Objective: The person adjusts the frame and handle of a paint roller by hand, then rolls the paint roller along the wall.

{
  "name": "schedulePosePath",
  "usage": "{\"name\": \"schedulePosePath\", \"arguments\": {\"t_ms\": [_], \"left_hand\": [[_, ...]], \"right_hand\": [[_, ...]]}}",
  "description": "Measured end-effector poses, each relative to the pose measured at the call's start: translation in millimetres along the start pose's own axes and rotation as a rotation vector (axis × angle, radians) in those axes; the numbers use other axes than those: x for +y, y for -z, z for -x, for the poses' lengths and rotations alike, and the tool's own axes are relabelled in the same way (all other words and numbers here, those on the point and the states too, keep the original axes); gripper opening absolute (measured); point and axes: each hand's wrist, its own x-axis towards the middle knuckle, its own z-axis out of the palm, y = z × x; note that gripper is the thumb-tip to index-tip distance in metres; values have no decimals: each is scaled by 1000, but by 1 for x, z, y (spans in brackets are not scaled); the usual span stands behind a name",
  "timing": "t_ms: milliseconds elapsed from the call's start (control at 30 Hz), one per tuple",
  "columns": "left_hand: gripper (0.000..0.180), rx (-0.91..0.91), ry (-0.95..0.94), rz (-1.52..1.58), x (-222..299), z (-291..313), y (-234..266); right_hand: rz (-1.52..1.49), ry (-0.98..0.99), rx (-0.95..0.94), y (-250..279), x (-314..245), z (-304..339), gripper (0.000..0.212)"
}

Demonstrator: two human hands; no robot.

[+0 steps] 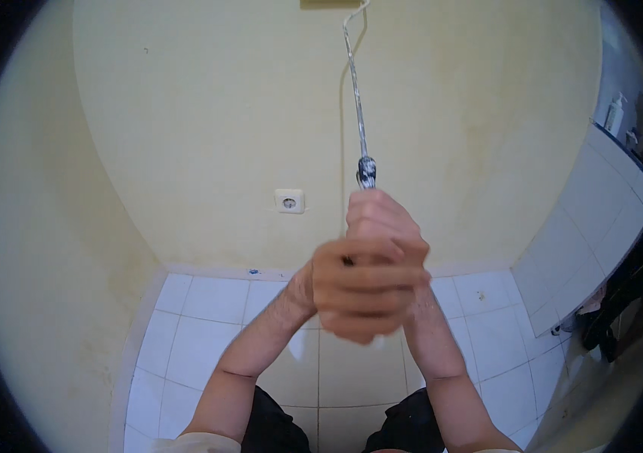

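Note:
Both my hands are closed around the handle of a long-rodded tool that looks like a paint roller. My right hand (383,217) grips higher up. My left hand (363,291) wraps just below and in front of it, slightly smeared by motion, and the two overlap. Above them the paint-smeared metal rod (358,98) rises in front of the wall and bends near the top. There a yellowish piece (330,4), seemingly the roller head, is cut off by the picture's upper edge. Most of the handle is hidden in my hands.
Ahead stands a pale yellow wall (223,113) with a white socket (289,201). White tiles cover the floor (208,343). At right, a white-tiled counter (593,226) bears a pump bottle (615,115). Dark things beside it are hard to make out.

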Motion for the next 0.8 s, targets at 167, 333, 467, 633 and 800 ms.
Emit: {"name": "schedulePosePath", "arguments": {"t_ms": [167, 333, 467, 633, 800], "left_hand": [[6, 157, -258, 607, -9, 32, -20], [9, 141, -290, 574, -8, 33, -18], [10, 112, -299, 580, -7, 28, -14], [9, 110, -314, 600, 0, 11, -1], [8, 165, -273, 657, 8, 1, 8]], "right_hand": [[19, 69, 8, 1, 25, 23, 17], [16, 88, 21, -1, 24, 24, 17], [-29, 136, 60, -1, 24, 22, 18], [-91, 56, 92, 2, 3, 12, 18], [-158, 10, 134, 5, -12, 7, 19]]}}
